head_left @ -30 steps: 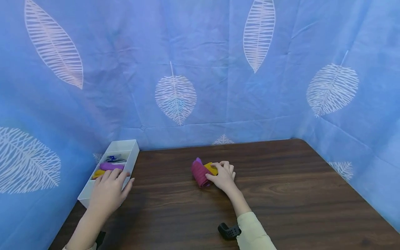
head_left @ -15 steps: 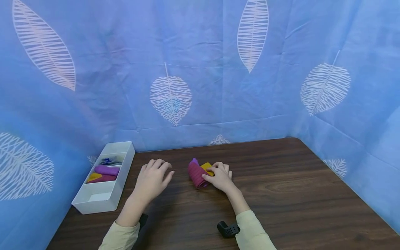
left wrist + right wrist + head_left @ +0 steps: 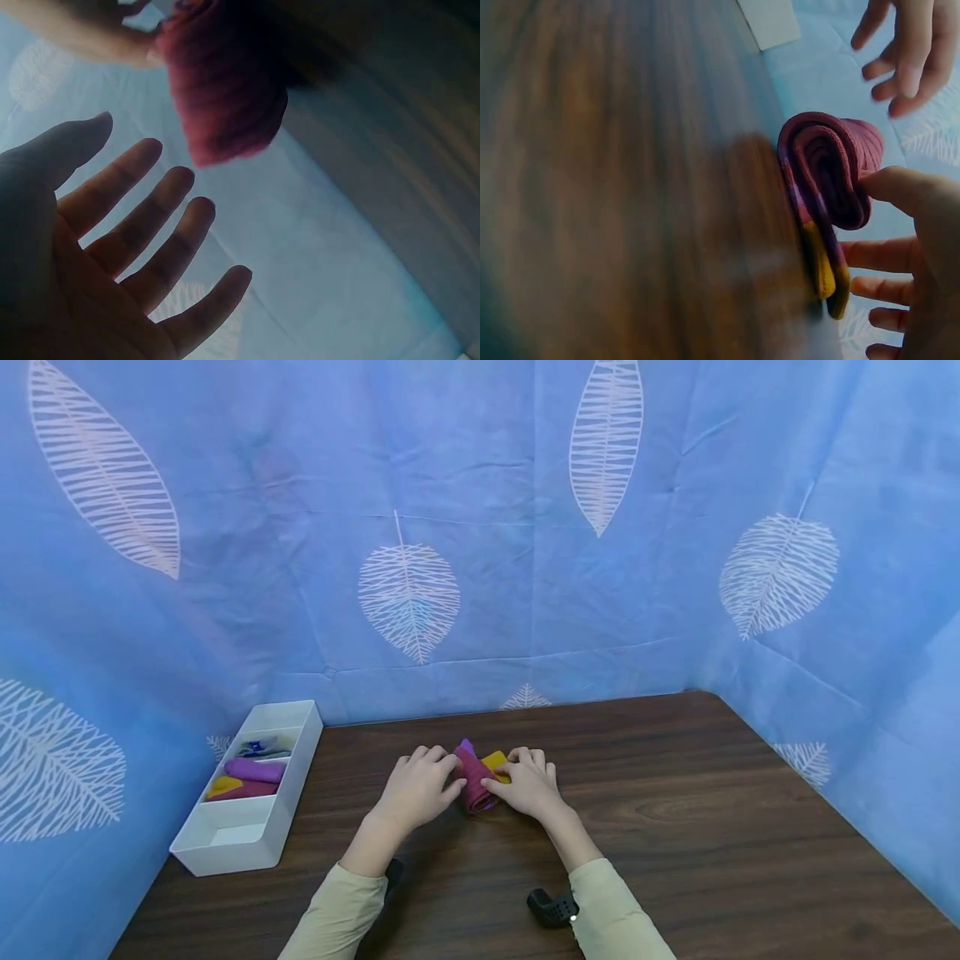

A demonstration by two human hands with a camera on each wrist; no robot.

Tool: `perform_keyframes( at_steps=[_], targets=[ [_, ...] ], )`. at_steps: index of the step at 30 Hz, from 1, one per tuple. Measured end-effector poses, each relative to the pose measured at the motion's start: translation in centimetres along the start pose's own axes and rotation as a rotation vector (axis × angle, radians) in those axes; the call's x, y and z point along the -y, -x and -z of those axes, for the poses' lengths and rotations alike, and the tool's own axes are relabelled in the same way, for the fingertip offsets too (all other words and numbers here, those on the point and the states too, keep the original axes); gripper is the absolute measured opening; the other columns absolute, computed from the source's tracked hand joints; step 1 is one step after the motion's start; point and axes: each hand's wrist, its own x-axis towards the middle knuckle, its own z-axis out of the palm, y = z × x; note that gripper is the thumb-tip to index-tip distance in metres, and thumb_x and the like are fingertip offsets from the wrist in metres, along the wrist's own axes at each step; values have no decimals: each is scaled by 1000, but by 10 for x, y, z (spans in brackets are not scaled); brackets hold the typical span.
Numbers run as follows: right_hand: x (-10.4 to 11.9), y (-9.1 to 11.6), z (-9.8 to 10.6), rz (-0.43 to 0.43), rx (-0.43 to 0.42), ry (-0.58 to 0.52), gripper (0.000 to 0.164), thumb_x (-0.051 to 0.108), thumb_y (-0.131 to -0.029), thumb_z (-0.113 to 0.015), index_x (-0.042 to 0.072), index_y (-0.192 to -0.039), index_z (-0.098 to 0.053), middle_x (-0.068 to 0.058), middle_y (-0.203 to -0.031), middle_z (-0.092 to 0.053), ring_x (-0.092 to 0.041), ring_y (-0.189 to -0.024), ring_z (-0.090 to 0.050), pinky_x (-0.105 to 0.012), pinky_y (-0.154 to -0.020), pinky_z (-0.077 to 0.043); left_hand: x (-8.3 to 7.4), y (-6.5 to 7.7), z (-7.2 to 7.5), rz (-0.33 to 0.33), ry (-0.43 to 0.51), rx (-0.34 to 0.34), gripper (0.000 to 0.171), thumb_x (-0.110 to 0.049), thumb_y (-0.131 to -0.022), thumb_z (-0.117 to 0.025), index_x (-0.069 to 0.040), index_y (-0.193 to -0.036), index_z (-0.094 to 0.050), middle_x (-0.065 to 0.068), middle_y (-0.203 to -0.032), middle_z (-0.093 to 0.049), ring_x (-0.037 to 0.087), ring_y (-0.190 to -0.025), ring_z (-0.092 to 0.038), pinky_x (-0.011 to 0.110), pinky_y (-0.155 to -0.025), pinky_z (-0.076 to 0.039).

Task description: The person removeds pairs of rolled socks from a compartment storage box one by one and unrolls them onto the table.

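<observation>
A pair of maroon socks (image 3: 475,781) with purple and yellow parts lies partly rolled on the table. In the right wrist view, the socks' roll (image 3: 829,161) shows its spiral end, with yellow ends (image 3: 829,274) flat below it. My right hand (image 3: 531,783) holds the socks from the right, thumb on the roll and fingers at the yellow part. My left hand (image 3: 422,787) is just left of the roll with loosely bent fingers. In the left wrist view, the left hand (image 3: 127,247) is spread and apart from the maroon roll (image 3: 225,90).
At the left, a white divided box (image 3: 225,852) holds a purple roll (image 3: 255,769), a maroon and yellow sock bundle (image 3: 242,789) and small bluish packets (image 3: 262,747). A blue leaf-print curtain (image 3: 480,527) stands behind the dark wooden table (image 3: 712,843).
My left hand has come from over the white box rightward to beside the socks. The right hand has stayed at the socks. The view has shifted slightly.
</observation>
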Motion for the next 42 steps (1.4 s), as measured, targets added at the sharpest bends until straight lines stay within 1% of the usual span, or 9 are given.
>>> perform_keyframes(
  at_steps=[5, 8, 14, 18, 21, 26, 31, 37, 42],
  targets=[
    [1, -1, 3, 85, 19, 108, 49, 56, -96, -50, 16, -115, -72, -7, -141, -49, -35, -136, -31, -56, -102, -29, -2, -1, -10, -13, -16, 80, 31, -39, -92, -66, -17, -114, -68, 4, -108, -67, 25, -99, -61, 47, -80, -53],
    [1, 0, 5, 146, 34, 153, 50, 54, -97, -47, 15, -114, -73, -6, -143, -52, -36, -140, -30, -58, -106, -29, -2, -1, -15, -8, -12, 101, 32, -40, -92, -65, -18, -115, -67, 3, -110, -67, 25, -99, -61, 48, -81, -53],
    [-1, 4, 15, 225, 127, 162, 45, 51, -97, -50, 17, -116, -73, -6, -141, -58, -36, -147, -25, -62, -111, -26, -2, -2, -20, 5, 18, 106, 31, -40, -92, -66, -18, -114, -66, 2, -109, -68, 24, -97, -62, 48, -79, -53],
    [-6, 8, 22, 277, 197, 158, 40, 46, -97, -53, 17, -118, -72, -6, -139, -59, -37, -146, -29, -65, -109, -29, -3, -4, -23, 16, 27, 112, 34, -44, -93, -62, -18, -115, -66, 2, -111, -70, 23, -99, -62, 47, -81, -54],
    [-11, 10, 26, 325, 236, 163, 36, 39, -97, -57, 14, -120, -71, -8, -140, -57, -39, -143, -35, -67, -106, -32, -4, -9, -26, -1, 25, 97, 36, -48, -95, -58, -18, -113, -66, 1, -111, -71, 22, -99, -63, 45, -81, -54],
    [-15, 14, 33, 387, 311, 209, 38, 35, -96, -60, 12, -127, -66, -11, -145, -52, -37, -140, -40, -65, -104, -37, -7, -19, -31, -100, -33, 56, 37, -51, -95, -56, -17, -106, -65, -1, -102, -71, 19, -90, -62, 38, -73, -54],
    [-13, 19, 35, 396, 378, 280, 45, 39, -95, -60, 15, -134, -61, -8, -150, -48, -31, -145, -35, -62, -109, -34, -6, -26, -34, -183, -133, 46, 40, -56, -91, -59, -17, -99, -60, -1, -94, -69, 17, -82, -60, 32, -66, -52],
    [-9, 29, 35, 437, 409, 330, 53, 42, -95, -60, 13, -139, -56, -9, -152, -44, -27, -146, -33, -55, -113, -33, 1, -33, -36, -278, -151, 64, 42, -56, -89, -62, -17, -105, -58, -1, -101, -69, 17, -87, -61, 33, -72, -53],
    [-8, 37, 34, 437, 419, 330, 57, 42, -94, -62, 15, -142, -51, -10, -154, -41, -26, -143, -38, -49, -112, -37, 7, -35, -39, -451, -168, 9, 39, -48, -89, -66, -18, -114, -59, -1, -111, -66, 16, -101, -62, 34, -82, -55]
  ],
)
